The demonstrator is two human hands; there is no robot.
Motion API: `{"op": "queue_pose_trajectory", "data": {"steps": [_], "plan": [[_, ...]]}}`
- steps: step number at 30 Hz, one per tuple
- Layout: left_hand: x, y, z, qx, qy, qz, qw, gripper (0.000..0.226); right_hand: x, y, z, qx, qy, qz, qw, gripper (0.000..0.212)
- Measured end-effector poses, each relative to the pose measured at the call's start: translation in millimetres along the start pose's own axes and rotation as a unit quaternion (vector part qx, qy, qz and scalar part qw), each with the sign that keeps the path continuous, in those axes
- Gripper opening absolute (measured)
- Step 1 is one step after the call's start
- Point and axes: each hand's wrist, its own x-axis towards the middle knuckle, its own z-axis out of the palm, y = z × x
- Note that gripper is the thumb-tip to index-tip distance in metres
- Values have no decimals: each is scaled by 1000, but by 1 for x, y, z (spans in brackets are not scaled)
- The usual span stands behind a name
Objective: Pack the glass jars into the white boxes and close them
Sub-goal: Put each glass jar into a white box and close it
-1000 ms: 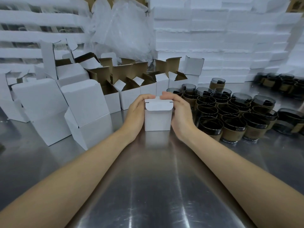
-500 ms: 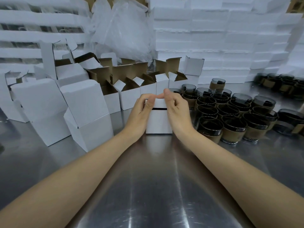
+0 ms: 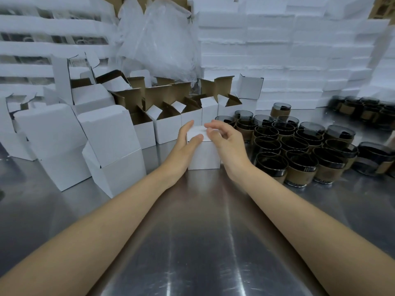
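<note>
box (image 3: 204,155) ctr frame on table (image 3: 192,231), btwn L hand (image 3: 184,146) & R hand (image 3: 226,146), open boxes (image 3: 168,127) behind, closed boxes (image 3: 111,135) frame left, jars (image 3: 299,150) frame right, bag (image 3: 158,43) top ctr

Closed box (image 3: 204,154): plain white. Jars (image 3: 299,174) right of it: smoky dark glass, tan bands. Open boxes (image 3: 166,129) behind it: brown inside.

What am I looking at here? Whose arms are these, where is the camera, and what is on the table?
No machine: these are a person's bare arms, seen from one wide-angle camera on their head, looking forward and down. On the steel table stands a small white box, lid down. The left hand grips its left side. The right hand hangs at the lid, fingers loosely curled, holding nothing. To the right stand dark glass jars with brown bands, behind are open white boxes, and to the left are closed boxes.
</note>
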Motion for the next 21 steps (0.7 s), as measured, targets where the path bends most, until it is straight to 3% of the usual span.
{"op": "queue_pose_trajectory", "data": {"steps": [2,4,9,12,14,16,19,21], "plan": [[0,-3,0,37,-16,-18,999,86,0,0,-2,-33,10,-7,999,13],[2,-5,-2,28,-26,-24,999,102,0,0,-5,-118,-1,-48,992,20],[5,-10,-10,-111,35,-27,993,101,-2,-14,-12,-254,-189,-113,942,33],[6,-11,-9,-164,65,-25,984,97,-4,-22,-17,-337,-237,-149,899,73],[7,-9,-10,-190,62,-20,980,89,-6,-27,-17,-437,-222,-213,845,86],[8,-6,-10,-210,51,-10,976,85,-4,-33,-22,-478,-195,-247,820,87],[13,-4,-6,-155,84,-16,984,77,13,-52,-45,-454,-105,-277,840,86],[15,-8,-2,-37,69,-26,997,71,29,-67,-67,-409,-9,-269,872,83]]}}
